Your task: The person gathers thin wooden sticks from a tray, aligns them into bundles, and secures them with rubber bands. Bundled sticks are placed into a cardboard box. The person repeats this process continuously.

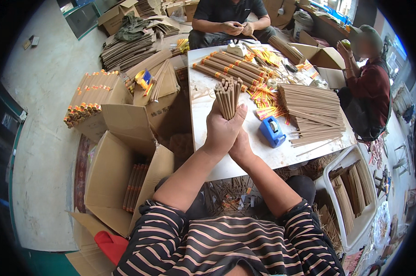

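A bundle of brown incense sticks (227,95) stands upright over the near part of the white table (203,168). My left hand (220,132) is wrapped round it from the left. My right hand (241,143) closes on the bundle's lower part from the right, its fingers mostly hidden behind the left hand. A blue tape dispenser (272,132) sits just right of my hands. Beyond it lies a broad pile of loose incense sticks (311,108). Red and yellow paper labels (263,97) are scattered behind the bundle, next to a row of labelled incense bundles (231,69).
An open cardboard box (104,184) holding several bundles stands at my left. Farther left, finished bundles (94,94) are stacked on a carton. A white bin (350,241) with more sticks is at my right. One person (231,14) sits across the table, another (369,87) at the right.
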A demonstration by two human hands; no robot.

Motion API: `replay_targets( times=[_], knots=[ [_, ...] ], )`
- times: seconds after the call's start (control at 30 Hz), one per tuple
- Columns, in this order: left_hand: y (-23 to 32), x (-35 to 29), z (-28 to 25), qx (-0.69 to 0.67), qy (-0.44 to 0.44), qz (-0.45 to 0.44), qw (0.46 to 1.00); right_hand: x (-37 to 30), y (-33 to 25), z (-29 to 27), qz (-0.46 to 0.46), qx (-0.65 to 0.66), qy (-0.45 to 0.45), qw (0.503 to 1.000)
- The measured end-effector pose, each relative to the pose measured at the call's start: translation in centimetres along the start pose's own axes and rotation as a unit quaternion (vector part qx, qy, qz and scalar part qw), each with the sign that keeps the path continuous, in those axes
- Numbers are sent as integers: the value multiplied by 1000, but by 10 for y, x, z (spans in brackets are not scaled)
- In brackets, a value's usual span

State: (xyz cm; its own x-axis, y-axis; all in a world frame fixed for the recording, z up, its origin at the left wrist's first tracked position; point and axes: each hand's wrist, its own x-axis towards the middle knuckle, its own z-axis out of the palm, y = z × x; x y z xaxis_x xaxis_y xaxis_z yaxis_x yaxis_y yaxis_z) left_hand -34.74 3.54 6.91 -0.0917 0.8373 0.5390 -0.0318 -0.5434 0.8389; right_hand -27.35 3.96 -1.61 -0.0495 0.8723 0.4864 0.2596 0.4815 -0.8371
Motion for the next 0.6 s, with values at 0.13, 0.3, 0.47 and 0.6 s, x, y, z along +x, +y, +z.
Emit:
replay_targets(
  times=[0.13, 0.3, 0.47, 0.6],
  knots=[
    [-2, 9, -10, -47, 19, -66, 997, -3, 4, 3, 19, 60, -13, 998],
    [7, 33, -55, -421, -94, -183, 884, -12, -58, -35, 222, 232, -277, 905],
    [4, 18, -58, -373, 1, -262, 890, -48, -80, -37, 354, 240, -289, 856],
    [-8, 3, -50, -262, 128, -279, 915, -68, -69, -23, 195, -212, -186, 940]
  ],
)
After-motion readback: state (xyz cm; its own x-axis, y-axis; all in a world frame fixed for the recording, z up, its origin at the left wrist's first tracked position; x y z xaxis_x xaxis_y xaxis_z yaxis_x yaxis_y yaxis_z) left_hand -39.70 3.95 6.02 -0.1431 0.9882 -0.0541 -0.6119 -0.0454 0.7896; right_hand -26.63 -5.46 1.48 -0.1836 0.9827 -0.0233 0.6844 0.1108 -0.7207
